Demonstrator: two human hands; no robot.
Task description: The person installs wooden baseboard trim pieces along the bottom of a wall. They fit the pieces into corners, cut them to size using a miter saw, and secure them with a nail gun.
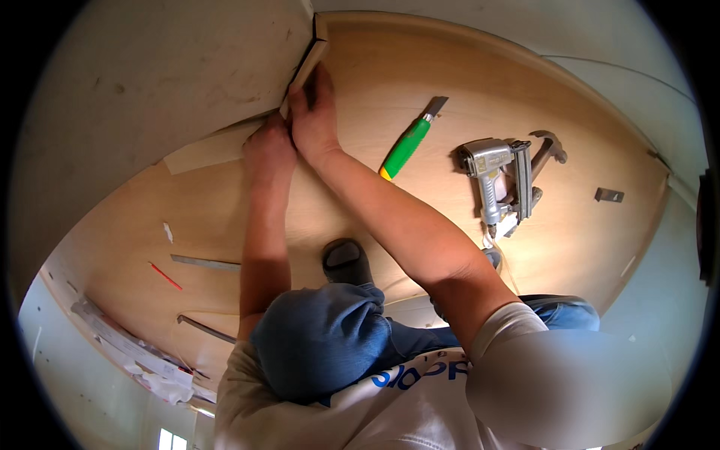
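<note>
A narrow pale wooden strip (306, 66) with a dark edge stands along the lower edge of the off-white panel (187, 67), near the far corner. My right hand (313, 126) is closed on it, thumb on the near side and fingers beyond. Close beside it, my left hand (270, 148) is curled shut at the strip's near end. Its fingertips are hidden, so what it grips does not show. A flat, light-coloured board piece (206, 150) lies by the left wrist, partly under the panel.
Right of my arms lie a green utility knife (409, 146), a silver nail gun (495, 169), a hammer (547, 150) and a small dark metal piece (609, 195). To the left are a red pencil (165, 275), a metal strip (204, 262) and a pry bar (206, 328).
</note>
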